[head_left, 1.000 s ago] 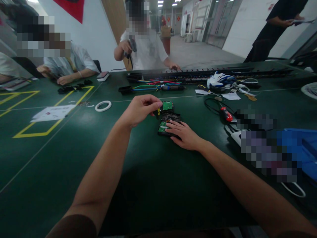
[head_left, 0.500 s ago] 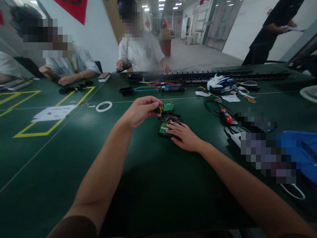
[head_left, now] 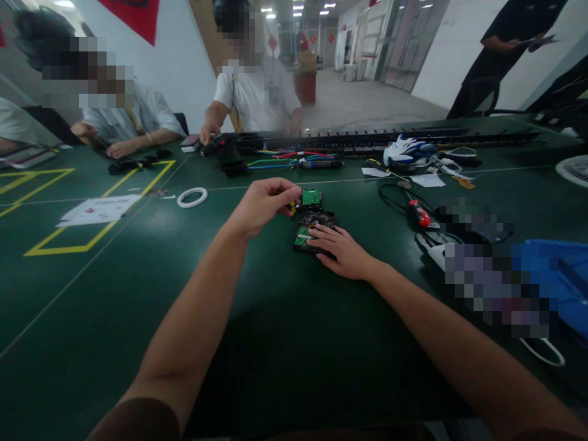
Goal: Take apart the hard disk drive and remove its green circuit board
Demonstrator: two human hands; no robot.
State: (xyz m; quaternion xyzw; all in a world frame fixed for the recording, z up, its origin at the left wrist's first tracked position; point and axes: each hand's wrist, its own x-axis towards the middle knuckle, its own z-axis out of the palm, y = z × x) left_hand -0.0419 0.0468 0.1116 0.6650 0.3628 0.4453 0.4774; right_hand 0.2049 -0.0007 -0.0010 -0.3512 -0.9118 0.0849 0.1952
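Observation:
A small black device with green circuit boards lies on the dark green table. My right hand rests flat on its near end, fingers spread. My left hand hovers just left of the device, fingers pinched round a small black and yellow tool whose tip touches the device. A second green board sits at the far end.
A red-handled screwdriver and black cables lie to the right, a white tape ring to the left. Coloured wires and gloves lie further back. Across the table, people sit and stand; one sets a black tool down.
My hands have hardly moved. The person opposite has lowered a black tool from chest height down to the table.

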